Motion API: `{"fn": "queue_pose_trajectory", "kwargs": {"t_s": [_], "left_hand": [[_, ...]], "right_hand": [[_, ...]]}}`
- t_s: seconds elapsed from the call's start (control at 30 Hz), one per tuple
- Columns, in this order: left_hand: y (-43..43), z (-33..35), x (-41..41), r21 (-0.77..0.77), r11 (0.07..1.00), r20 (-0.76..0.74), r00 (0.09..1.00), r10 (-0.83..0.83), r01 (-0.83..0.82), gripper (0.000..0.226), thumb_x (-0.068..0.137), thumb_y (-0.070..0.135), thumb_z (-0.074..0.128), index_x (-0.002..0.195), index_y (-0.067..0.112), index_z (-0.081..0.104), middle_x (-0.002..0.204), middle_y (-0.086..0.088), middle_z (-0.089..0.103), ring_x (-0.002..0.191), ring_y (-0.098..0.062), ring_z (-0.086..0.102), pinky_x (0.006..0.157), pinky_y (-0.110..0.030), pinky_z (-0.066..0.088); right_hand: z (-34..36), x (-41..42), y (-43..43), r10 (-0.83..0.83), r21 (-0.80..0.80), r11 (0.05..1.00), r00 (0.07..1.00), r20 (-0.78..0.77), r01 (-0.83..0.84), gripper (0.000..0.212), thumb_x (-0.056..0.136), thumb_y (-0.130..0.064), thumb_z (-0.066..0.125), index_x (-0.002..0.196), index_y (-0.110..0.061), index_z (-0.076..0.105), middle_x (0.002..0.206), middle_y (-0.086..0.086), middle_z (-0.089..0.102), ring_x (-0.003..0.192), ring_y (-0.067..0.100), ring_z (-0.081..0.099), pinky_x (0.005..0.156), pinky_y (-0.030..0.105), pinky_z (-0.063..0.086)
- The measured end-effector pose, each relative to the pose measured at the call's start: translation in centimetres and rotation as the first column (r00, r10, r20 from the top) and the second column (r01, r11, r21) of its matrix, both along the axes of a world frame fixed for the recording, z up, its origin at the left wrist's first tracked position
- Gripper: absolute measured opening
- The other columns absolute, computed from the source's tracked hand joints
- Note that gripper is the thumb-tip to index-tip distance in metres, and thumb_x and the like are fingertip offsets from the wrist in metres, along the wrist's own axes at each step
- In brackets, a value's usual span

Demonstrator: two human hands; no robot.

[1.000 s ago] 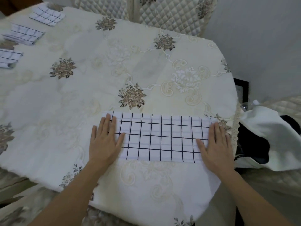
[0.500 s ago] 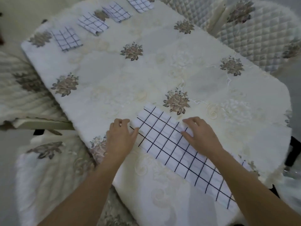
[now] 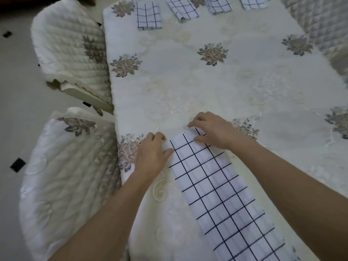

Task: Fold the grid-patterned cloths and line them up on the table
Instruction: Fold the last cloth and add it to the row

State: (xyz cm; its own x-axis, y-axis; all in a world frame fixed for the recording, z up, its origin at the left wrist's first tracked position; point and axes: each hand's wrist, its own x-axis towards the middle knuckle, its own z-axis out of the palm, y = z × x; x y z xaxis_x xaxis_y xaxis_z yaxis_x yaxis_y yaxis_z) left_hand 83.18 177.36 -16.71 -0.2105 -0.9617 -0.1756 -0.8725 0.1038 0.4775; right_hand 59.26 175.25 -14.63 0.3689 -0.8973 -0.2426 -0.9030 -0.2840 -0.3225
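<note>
A long white cloth with a black grid (image 3: 222, 196), folded into a narrow strip, lies on the table (image 3: 235, 87) and runs from the middle toward the lower right. My left hand (image 3: 152, 155) pinches the strip's near-left corner at its far end. At the other corner of that same end, my right hand (image 3: 211, 130) has its fingers curled over the edge. Several folded grid cloths lie in a row along the table's far edge: one (image 3: 148, 15), a second (image 3: 182, 8), a third (image 3: 218, 4) and a fourth (image 3: 252, 2).
The table wears a cream cloth embroidered with brown flowers. Two quilted cream chairs stand at the left, one far (image 3: 69, 48) and one near (image 3: 64, 178). Another quilted chair (image 3: 323, 29) is at the far right. The floor (image 3: 17, 95) shows at the left.
My view swung left and the strip now runs away from me. Both hands went from pressing flat on the strip's two ends to gripping the two corners of one end.
</note>
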Motion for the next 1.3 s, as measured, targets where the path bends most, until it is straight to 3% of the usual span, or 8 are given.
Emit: {"fn": "queue_pose_trajectory", "kwargs": {"t_s": [0.17, 0.3, 0.57, 0.8, 0.93, 1.0, 1.17, 1.3], "left_hand": [[-0.9, 0.4, -0.2, 0.124, 0.992, -0.006, 1.000, 0.030, -0.029, 0.040, 0.084, 0.034, 0.076, 0.114, 0.015, 0.056, 0.106, -0.002, 0.048, 0.096, -0.024, 0.052, 0.078, -0.032, 0.039], [-1.1, 0.7, -0.6, 0.149, 0.988, -0.012, 0.999, 0.034, -0.032, 0.023, 0.087, 0.026, 0.073, 0.105, 0.017, 0.061, 0.106, 0.001, 0.042, 0.089, -0.022, 0.056, 0.073, -0.029, 0.039], [-1.4, 0.1, -0.7, 0.061, 0.998, -0.041, 0.999, 0.006, -0.004, 0.042, 0.083, 0.031, 0.077, 0.118, 0.017, 0.059, 0.109, 0.000, 0.049, 0.105, -0.023, 0.046, 0.083, -0.028, 0.035], [-3.3, 0.2, -0.3, 0.095, 0.994, -0.063, 0.997, -0.045, 0.051, 0.031, 0.088, 0.030, 0.073, 0.112, 0.009, 0.068, 0.108, -0.008, 0.058, 0.106, -0.028, 0.051, 0.082, -0.028, 0.034], [-5.4, 2.6, 0.6, 0.059, 0.997, -0.157, 0.986, 0.061, -0.052, 0.016, 0.093, 0.027, 0.067, 0.104, 0.017, 0.064, 0.079, 0.002, 0.059, 0.070, -0.017, 0.056, 0.060, -0.027, 0.039], [-6.5, 4.1, 1.0, 0.011, 0.997, -0.178, 0.981, 0.073, -0.072, 0.009, 0.092, 0.028, 0.067, 0.096, 0.022, 0.061, 0.077, 0.000, 0.060, 0.066, -0.014, 0.054, 0.052, -0.022, 0.040], [-7.0, 7.5, 2.9, -0.024, 0.998, -0.394, 0.918, 0.046, -0.060, 0.010, 0.090, 0.025, 0.072, 0.090, 0.025, 0.062, 0.081, 0.004, 0.068, 0.075, -0.014, 0.064, 0.068, -0.035, 0.057], [-3.8, 9.7, 4.0, -0.001, 1.000, -0.615, 0.789, 0.000, 0.000, 0.014, 0.088, 0.018, 0.076, 0.096, 0.026, 0.067, 0.094, 0.013, 0.073, 0.094, -0.003, 0.068, 0.088, -0.023, 0.054]], "right_hand": [[0.0, 0.8, -4.3, 0.159, 0.100, 0.984, 0.983, -0.090, -0.150, 0.049, 0.083, -0.047, 0.074, 0.126, -0.031, 0.056, 0.114, -0.005, 0.051, 0.107, 0.019, 0.048, 0.086, 0.034, 0.039], [-0.9, 0.7, -6.0, 0.230, 0.169, 0.962, 0.971, -0.068, -0.216, 0.049, 0.075, -0.054, 0.077, 0.111, -0.033, 0.052, 0.095, -0.014, 0.052, 0.091, 0.013, 0.046, 0.077, 0.032, 0.030], [-1.0, 0.9, -7.0, 0.248, 0.319, 0.920, 0.968, -0.025, -0.228, 0.026, 0.082, -0.039, 0.076, 0.085, -0.025, 0.054, 0.088, -0.008, 0.049, 0.089, 0.021, 0.052, 0.071, 0.034, 0.037], [-0.1, -0.6, -6.8, 0.073, 0.293, 0.949, 0.986, 0.150, -0.115, 0.018, 0.091, -0.032, 0.068, 0.088, -0.023, 0.052, 0.084, -0.003, 0.060, 0.079, 0.023, 0.053, 0.072, 0.038, 0.044], [1.3, 0.2, -7.1, 0.021, 0.198, 0.979, 0.988, 0.153, -0.051, 0.015, 0.094, -0.039, 0.063, 0.104, -0.030, 0.060, 0.096, -0.004, 0.067, 0.083, 0.020, 0.059, 0.077, 0.040, 0.051], [2.6, 1.1, -7.2, 0.008, 0.150, 0.988, 0.988, 0.154, -0.032, 0.020, 0.095, -0.040, 0.062, 0.110, -0.028, 0.069, 0.097, -0.005, 0.071, 0.086, 0.020, 0.063, 0.080, 0.040, 0.053], [6.5, 2.4, -5.8, -0.069, 0.040, 0.997, 0.981, 0.183, 0.062, 0.020, 0.096, -0.035, 0.064, 0.109, -0.026, 0.076, 0.107, -0.007, 0.075, 0.093, 0.015, 0.067, 0.080, 0.034, 0.052], [9.3, 1.9, -1.8, -0.078, -0.001, 0.997, 0.977, 0.197, 0.080, 0.024, 0.096, -0.033, 0.063, 0.118, -0.031, 0.073, 0.114, -0.012, 0.073, 0.099, 0.009, 0.068, 0.084, 0.031, 0.053]]}}
